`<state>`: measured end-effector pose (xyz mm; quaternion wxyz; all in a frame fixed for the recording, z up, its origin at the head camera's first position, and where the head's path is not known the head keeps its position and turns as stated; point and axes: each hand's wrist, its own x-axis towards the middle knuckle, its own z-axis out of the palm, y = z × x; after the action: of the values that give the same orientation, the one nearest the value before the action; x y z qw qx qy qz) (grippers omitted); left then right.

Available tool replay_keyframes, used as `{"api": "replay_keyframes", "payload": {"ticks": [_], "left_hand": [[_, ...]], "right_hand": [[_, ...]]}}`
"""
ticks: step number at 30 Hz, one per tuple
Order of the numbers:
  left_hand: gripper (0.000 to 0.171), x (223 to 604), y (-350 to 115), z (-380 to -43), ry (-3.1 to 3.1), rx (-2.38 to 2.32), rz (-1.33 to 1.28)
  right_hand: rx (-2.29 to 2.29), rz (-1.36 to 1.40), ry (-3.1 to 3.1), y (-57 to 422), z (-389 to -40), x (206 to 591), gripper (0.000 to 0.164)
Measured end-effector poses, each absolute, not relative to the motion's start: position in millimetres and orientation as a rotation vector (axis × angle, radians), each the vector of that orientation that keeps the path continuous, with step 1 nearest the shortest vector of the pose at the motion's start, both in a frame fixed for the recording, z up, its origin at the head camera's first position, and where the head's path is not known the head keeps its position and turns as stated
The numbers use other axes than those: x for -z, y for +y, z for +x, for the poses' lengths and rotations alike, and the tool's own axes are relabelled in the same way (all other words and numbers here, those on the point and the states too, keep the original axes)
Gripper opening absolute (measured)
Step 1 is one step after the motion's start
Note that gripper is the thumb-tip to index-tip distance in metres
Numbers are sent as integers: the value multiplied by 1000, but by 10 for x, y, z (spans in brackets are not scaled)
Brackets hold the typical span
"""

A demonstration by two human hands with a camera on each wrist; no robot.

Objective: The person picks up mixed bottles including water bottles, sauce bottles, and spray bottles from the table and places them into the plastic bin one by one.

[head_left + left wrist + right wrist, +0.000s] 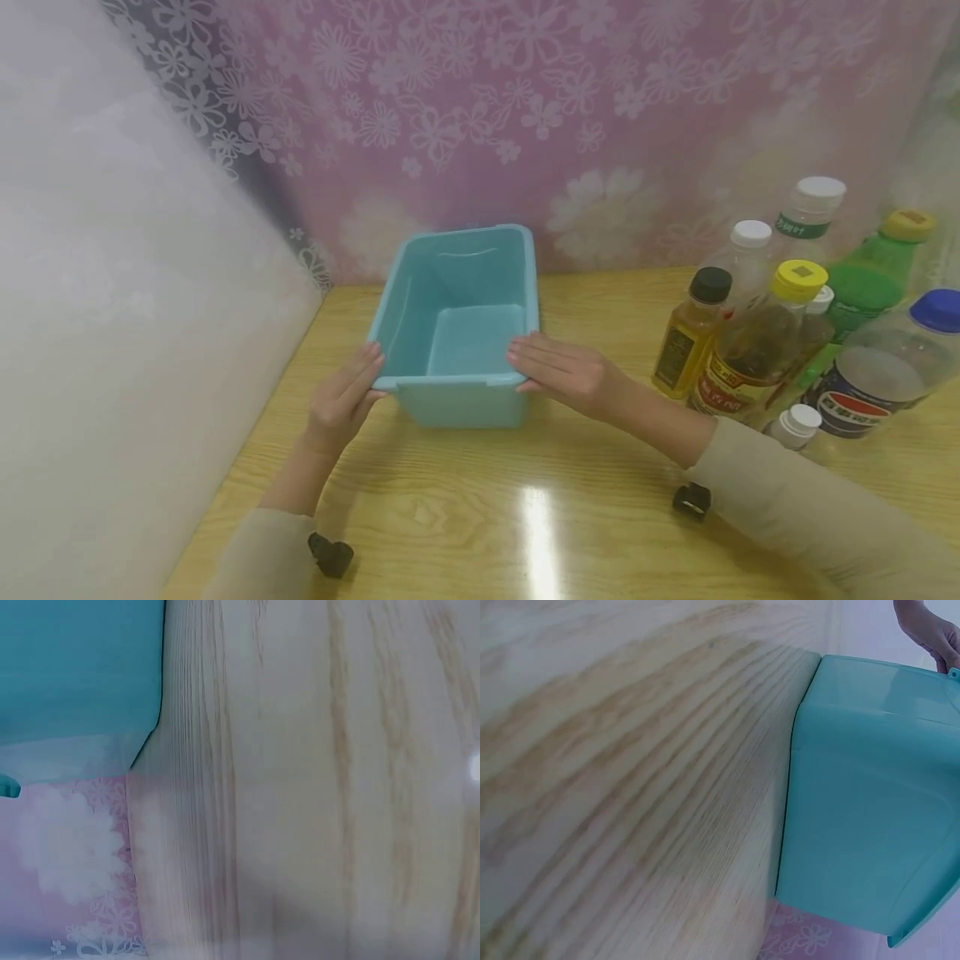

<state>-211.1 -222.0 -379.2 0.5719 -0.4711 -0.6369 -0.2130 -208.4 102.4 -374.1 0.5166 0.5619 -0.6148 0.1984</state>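
Note:
A light blue plastic storage bin (461,406) sits upright on the table, its open top showing a bare inside. My left hand (341,400) grips the rim at the near left corner, fingers laid over the edge and thumb below it. At the near right corner my right hand (566,375) holds the rim in the same way. The left wrist view shows the bin's side (75,667) low against the wood, without the hand. From the right wrist, the bin (870,802) stands on the tabletop, and the left hand (934,634) appears at its far rim.
Several bottles stand together at the right, including a yellow-capped bottle (750,333), a black-capped bottle (690,333) and a blue-capped one (885,367). A small white-capped bottle (797,425) is beside my right forearm. A flowered pink curtain (465,125) hangs behind; a white wall (112,292) borders the left.

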Motion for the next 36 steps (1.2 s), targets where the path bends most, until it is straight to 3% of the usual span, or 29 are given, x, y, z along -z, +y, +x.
{"api": "replay_keyframes", "payload": {"ticks": [36], "left_hand": [[38,3880,-1736,-1997,-1340,568,-1100]], "right_hand": [[-625,1257,-1455,1343,-1686,3670,28]]}}
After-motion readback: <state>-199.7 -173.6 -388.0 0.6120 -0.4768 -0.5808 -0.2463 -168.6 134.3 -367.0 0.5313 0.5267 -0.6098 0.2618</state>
